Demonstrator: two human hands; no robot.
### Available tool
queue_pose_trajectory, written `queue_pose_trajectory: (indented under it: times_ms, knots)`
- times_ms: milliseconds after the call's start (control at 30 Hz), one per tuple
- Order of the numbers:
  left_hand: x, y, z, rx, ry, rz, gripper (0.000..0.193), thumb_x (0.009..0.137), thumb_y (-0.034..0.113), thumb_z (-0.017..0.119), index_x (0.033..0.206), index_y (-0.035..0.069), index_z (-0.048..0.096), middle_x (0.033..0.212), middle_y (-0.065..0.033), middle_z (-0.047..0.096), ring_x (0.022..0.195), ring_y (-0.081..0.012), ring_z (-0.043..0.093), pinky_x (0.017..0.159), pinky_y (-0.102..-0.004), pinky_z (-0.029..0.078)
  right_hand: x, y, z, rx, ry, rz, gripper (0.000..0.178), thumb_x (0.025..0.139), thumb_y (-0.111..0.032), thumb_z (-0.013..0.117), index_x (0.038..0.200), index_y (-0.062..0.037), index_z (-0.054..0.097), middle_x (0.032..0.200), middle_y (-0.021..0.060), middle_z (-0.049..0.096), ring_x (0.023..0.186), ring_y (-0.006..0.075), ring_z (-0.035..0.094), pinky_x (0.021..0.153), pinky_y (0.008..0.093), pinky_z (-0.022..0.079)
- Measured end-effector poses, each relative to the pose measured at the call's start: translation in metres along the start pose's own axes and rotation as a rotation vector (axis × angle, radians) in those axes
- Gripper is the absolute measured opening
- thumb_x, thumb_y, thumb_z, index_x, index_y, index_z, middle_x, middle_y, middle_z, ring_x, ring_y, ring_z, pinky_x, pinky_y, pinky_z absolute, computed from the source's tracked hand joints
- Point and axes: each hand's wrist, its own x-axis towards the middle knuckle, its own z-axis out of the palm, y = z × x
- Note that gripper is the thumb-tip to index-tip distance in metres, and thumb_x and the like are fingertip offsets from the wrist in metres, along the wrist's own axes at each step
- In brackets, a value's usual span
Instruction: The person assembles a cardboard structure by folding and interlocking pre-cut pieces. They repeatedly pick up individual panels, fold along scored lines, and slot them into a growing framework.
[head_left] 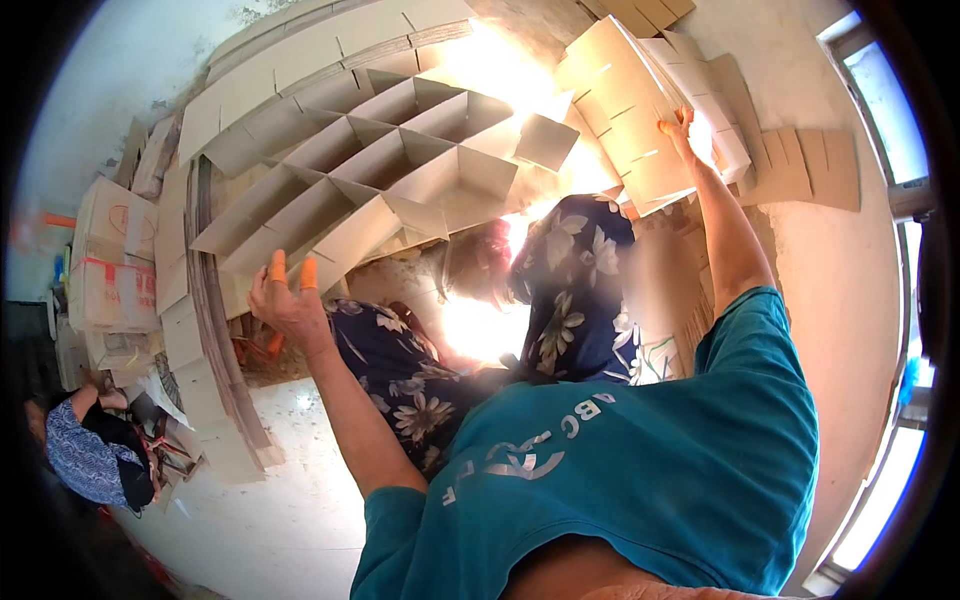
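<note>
A cardboard divider grid (400,187), built of crossed strips with open cells, lies in front of me, tilted. My left hand (290,305) is at its near left corner, fingers stretched apart and orange covers on two fingertips. Whether those fingertips touch the grid is hard to tell. Reaching far to the right, my right hand (684,138) grips the edge of a slotted cardboard sheet (625,100) on a pile. An orange cover shows on one of its fingers; the others are partly lost in glare.
Long stacks of slotted cardboard strips (300,68) run behind and left of the grid. More slotted pieces (810,165) lean at the right wall. Taped cartons (115,255) stand far left, near another person (90,450). Bright light washes out the middle.
</note>
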Motion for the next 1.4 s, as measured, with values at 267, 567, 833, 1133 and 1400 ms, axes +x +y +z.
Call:
queue_pose_trajectory:
  times_ms: [267, 567, 833, 1133, 1400]
  knots:
    - [-0.005, -0.012, -0.009, -0.162, -0.032, -0.097, 0.037, 0.073, 0.014, 0.077, 0.108, 0.007, 0.068, 0.103, -0.0094, 0.066, 0.107, -0.0262, 0.053, 0.092, -0.0405, 0.041, -0.024, -0.174, -0.055, 0.020, 0.399, -0.271, 0.029, 0.087, -0.022, 0.062, 0.111, -0.0068, 0.055, 0.095, 0.0220, 0.065, 0.086, 0.0396, 0.063, 0.070, 0.0444, 0.049]
    - [-0.005, -0.022, 0.000, -0.363, -0.015, -0.045, 0.025, 0.072, 0.003, 0.071, 0.096, 0.009, 0.070, 0.091, -0.0059, 0.066, 0.093, -0.0267, 0.055, 0.083, -0.0380, 0.044, -0.106, -0.395, -0.039, 1.173, -0.770, -0.379, 0.058, 0.084, 0.001, 0.064, 0.137, -0.0018, 0.043, 0.111, 0.0095, 0.057, 0.090, 0.0147, 0.056, 0.070, 0.0271, 0.049]
    - [0.000, -0.012, -0.006, -0.355, 0.028, -0.056, 0.020, 0.069, 0.000, 0.072, 0.087, 0.007, 0.069, 0.085, -0.0051, 0.066, 0.084, -0.0269, 0.056, 0.076, -0.0388, 0.045, -0.157, -0.473, 0.028, 0.994, -0.851, -0.875, 0.055, 0.094, -0.023, 0.052, 0.138, 0.0050, 0.036, 0.138, 0.0134, 0.045, 0.113, 0.0241, 0.053, 0.097, 0.0360, 0.042]
    - [0.004, -0.014, -0.007, -0.396, 0.018, 0.003, 0.021, 0.070, -0.004, 0.069, 0.090, 0.004, 0.067, 0.087, -0.0098, 0.064, 0.082, -0.0303, 0.054, 0.072, -0.0398, 0.044, -0.177, -0.504, 0.029, 0.665, -0.564, -1.074, 0.043, 0.084, -0.003, 0.062, 0.123, 0.0057, 0.047, 0.137, 0.0157, 0.048, 0.107, 0.0261, 0.061, 0.087, 0.0321, 0.048]
    - [0.004, -0.016, -0.005, -0.394, 0.001, -0.017, 0.022, 0.069, -0.004, 0.071, 0.090, 0.004, 0.068, 0.089, -0.0093, 0.064, 0.084, -0.0300, 0.054, 0.072, -0.0406, 0.044, -0.175, -0.518, 0.032, 0.599, -0.570, -1.090, 0.047, 0.076, 0.002, 0.065, 0.122, 0.0045, 0.053, 0.093, 0.0279, 0.061, 0.085, 0.0411, 0.062, 0.072, 0.0422, 0.051]
